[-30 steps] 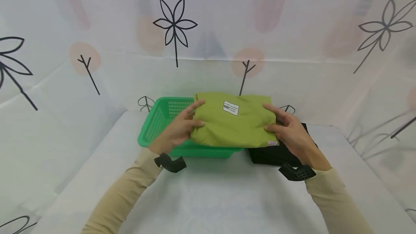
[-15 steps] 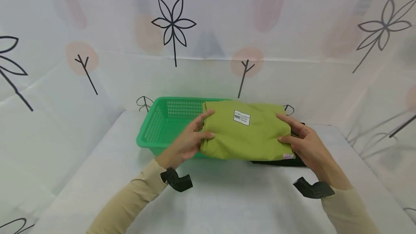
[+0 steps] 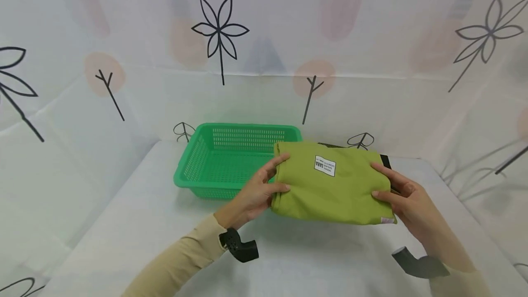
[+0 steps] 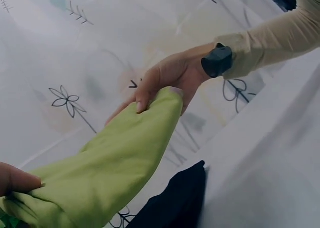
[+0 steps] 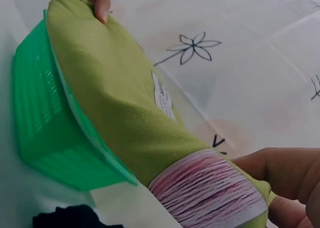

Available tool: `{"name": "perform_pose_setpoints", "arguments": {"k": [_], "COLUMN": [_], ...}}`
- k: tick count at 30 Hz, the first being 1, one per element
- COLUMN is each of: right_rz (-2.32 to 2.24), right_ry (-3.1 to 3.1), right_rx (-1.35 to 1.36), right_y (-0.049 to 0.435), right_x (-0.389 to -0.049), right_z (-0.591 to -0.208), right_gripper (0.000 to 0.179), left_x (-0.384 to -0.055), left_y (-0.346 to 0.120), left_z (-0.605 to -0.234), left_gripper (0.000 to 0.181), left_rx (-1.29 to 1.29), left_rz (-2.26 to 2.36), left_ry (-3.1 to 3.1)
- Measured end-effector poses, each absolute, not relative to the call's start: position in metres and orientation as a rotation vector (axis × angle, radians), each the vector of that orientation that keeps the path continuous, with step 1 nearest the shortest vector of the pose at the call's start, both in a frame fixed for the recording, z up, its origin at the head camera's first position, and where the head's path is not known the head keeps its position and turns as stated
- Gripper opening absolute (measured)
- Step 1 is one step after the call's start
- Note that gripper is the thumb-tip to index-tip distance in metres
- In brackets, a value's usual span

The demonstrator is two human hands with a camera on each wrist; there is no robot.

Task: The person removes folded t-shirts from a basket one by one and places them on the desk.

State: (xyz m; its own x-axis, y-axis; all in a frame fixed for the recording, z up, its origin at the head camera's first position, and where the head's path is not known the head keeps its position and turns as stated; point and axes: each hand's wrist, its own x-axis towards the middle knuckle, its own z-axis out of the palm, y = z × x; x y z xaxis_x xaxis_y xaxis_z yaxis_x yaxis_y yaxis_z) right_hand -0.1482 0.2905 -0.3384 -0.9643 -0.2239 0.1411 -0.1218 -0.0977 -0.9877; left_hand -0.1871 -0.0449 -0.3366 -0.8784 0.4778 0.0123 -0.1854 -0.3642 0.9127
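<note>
A folded lime-green cloth [image 3: 330, 196] with a printed white label [image 3: 325, 166] is held up between both hands, over the table. My left hand [image 3: 257, 194] pinches its left end, thumb on the near face. At the other end my right hand [image 3: 414, 200] pinches the cloth just above a small pink-and-white patch [image 5: 210, 190]. Most fingers of both hands are hidden behind the fabric. In the left wrist view the cloth [image 4: 110, 163] slopes up to the right hand [image 4: 170, 77].
A green plastic basket [image 3: 222, 164] with slotted walls stands at the back, left of the cloth, with its right part covered in the head view. Behind the cloth lies a black folded fabric [image 4: 175, 200], mostly hidden. Patterned white sheeting [image 3: 264, 100] closes off the back.
Both hands have carried the green cloth to the right and nearer to me, away from in front of the basket. More of the basket shows; the black fabric is more covered.
</note>
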Motion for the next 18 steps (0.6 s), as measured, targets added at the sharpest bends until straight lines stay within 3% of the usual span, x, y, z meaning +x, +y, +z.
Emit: {"name": "perform_pose_setpoints", "arguments": {"k": [18], "right_rz": [-2.033], "right_ry": [2.351], "right_rx": [-0.159], "right_y": [0.329], "right_x": [-0.117], "right_z": [-0.373], "right_gripper": [0.065], "left_x": [-0.169], "left_y": [-0.005], "left_z": [-0.366], "left_gripper": [0.071], "left_rx": [0.372], "left_rz": [2.229], "left_ry": [1.419]}}
